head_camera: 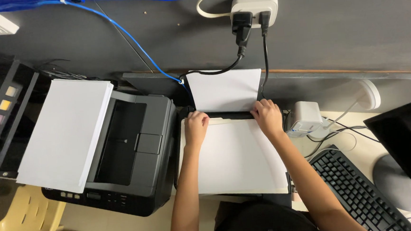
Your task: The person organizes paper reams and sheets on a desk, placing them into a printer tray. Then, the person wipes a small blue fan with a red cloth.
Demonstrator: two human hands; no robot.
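While a dark grey wall point(333, 31) fills the upper half of the frame, a pale cream desk top point(353, 120) shows at right and a tiled floor at lower left. Against the wall hangs a white power strip point(253, 7) with two black plugs, and blue cables point(129, 34) cross the upper left. At left of centre sits a large black laser printer point(136, 153) with a thick ream of white paper point(64, 133) lying on its top. Further left stands a black machine with coloured ink windows point(0, 109). A black monitor point(407, 146) and a black keyboard point(357, 192) occupy the lower right, with a small white device point(305, 116) above them.

At centre lies a flat white scanner lid point(236, 159), and behind it a white sheet of paper point(224, 90) stands upright in the rear feed slot. The left hand point(195, 126) rests at the sheet's lower left corner, the right hand point(267, 116) at its lower right corner. Both hands have fingers curled and pressed together at the slot edge, touching the paper's bottom edge; whether they pinch it I cannot tell.
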